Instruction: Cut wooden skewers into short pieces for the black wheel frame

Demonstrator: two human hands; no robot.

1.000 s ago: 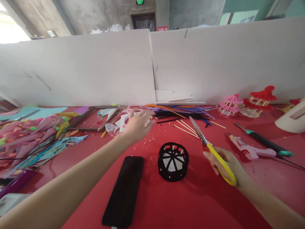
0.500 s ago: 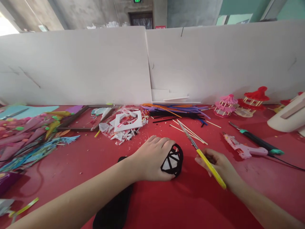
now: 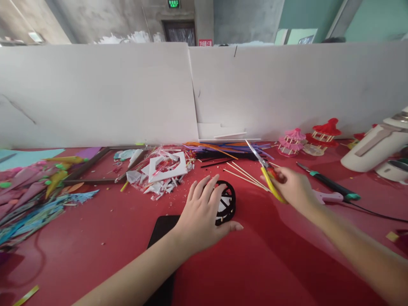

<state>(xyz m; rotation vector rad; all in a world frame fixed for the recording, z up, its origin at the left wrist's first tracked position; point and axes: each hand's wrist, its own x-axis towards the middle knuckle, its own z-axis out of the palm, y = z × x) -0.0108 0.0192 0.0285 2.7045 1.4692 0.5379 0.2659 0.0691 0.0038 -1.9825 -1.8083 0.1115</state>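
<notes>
My left hand (image 3: 204, 212) is spread beside a small round black frame (image 3: 230, 199) with crossing bars and white panels. Its thumb is stretched away, and part of the frame is hidden behind the fingers; whether they touch it I cannot tell. My right hand (image 3: 293, 187) grips a pair of scissors (image 3: 259, 158) by the yellow and reddish handles, blades pointing up toward the back of the table. Under my left forearm lies a flat black phone-like slab (image 3: 162, 229). Thin wooden sticks (image 3: 245, 176) rest just left of the scissors.
Fuzzy craft stems (image 3: 223, 149) lie along the white partition (image 3: 127, 93). White scraps (image 3: 165, 170) and a brown frame (image 3: 95, 182) are left. Right are pink and red model pavilions (image 3: 323, 134), a pink glue gun (image 3: 328, 196), a black-green corded tool (image 3: 334, 187) and a pale bottle (image 3: 366, 148).
My left hand has loosened from the black frame, its fingers and thumb spreading apart. My right hand has moved the scissors up and away from me, partly covering the glue gun.
</notes>
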